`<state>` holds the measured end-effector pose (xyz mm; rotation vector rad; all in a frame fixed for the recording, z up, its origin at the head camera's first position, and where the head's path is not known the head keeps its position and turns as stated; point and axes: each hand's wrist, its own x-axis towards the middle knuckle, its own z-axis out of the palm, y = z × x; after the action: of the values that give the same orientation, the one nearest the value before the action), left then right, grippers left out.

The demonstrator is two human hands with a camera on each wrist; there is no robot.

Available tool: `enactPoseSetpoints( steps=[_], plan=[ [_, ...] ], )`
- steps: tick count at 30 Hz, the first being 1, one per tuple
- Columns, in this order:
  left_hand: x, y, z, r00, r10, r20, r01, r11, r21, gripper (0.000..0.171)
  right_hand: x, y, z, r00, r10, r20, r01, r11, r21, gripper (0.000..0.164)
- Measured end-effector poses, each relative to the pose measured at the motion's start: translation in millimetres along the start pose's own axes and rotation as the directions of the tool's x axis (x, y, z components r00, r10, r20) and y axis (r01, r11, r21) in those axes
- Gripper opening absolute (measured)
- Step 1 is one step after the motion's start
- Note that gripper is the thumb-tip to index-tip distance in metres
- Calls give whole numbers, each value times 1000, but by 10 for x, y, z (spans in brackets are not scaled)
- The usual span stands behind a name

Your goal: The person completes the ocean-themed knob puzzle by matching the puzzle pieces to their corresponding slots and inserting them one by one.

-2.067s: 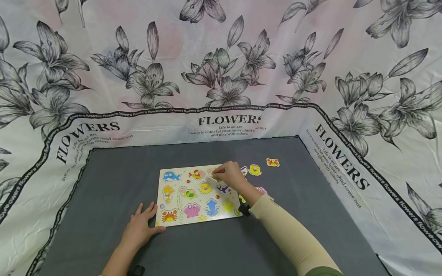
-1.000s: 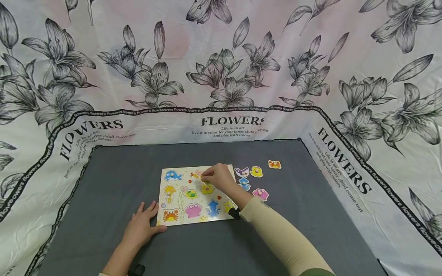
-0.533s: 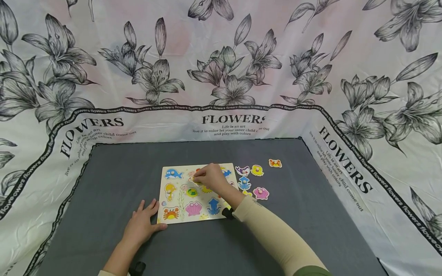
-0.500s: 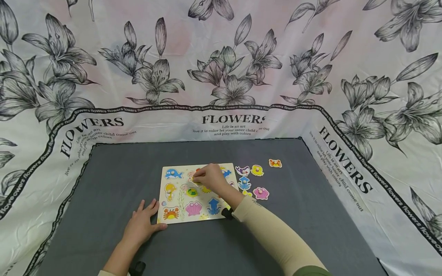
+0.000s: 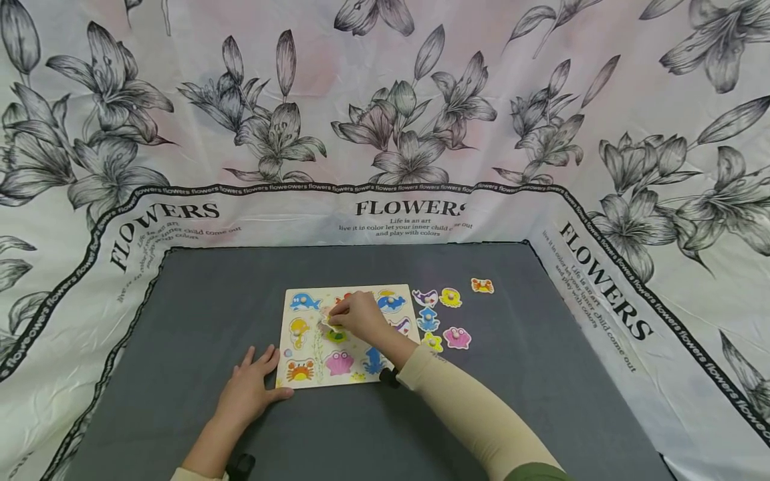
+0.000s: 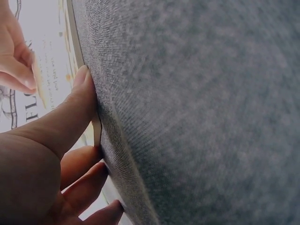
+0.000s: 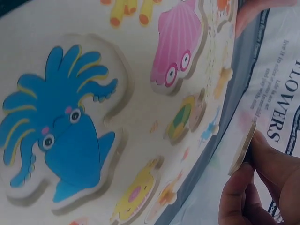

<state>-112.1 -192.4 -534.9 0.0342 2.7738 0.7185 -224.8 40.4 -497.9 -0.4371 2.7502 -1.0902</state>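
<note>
A pale wooden puzzle board (image 5: 309, 351) with sea-animal pictures lies flat on the grey cloth. My left hand (image 5: 245, 389) rests at its near left corner, thumb along the front edge and fingers spread by the left side. Over the board's middle, my right hand (image 5: 359, 316) pinches a thin puzzle piece (image 7: 243, 147) between thumb and fingers. That piece is seen edge-on in the right wrist view, raised off the board, its picture hidden. Below it in the head view is the turtle picture (image 5: 335, 337). The squid recess (image 7: 79, 131) looks large and sunken in the right wrist view.
Right of the board lie loose pieces: a purple whale (image 5: 425, 298), a yellow octopus (image 5: 450, 297), a blue squid (image 5: 428, 319), a yellow starfish (image 5: 432, 342), a pink shell (image 5: 457, 338) and, farther off, a crab (image 5: 482, 286). Flower-printed cloth (image 5: 289, 220) rises behind and at both sides.
My right hand has moved left and slightly nearer across the board with the piece, uncovering the blue dolphin at the upper right. The left hand stays at the corner.
</note>
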Motion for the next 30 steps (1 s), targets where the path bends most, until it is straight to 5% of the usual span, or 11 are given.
enactPoseSetpoints(
  steps=[13, 30],
  plan=[
    [6, 10, -4, 1000, 8, -10, -8, 1000, 0, 96, 1, 31, 175, 997, 78, 13, -77, 996, -54, 6],
    [2, 7, -3, 1000, -12, -21, 12, 1000, -3, 96, -10, 96, 304, 997, 52, 60, -44, 992, -122, 8]
  ],
)
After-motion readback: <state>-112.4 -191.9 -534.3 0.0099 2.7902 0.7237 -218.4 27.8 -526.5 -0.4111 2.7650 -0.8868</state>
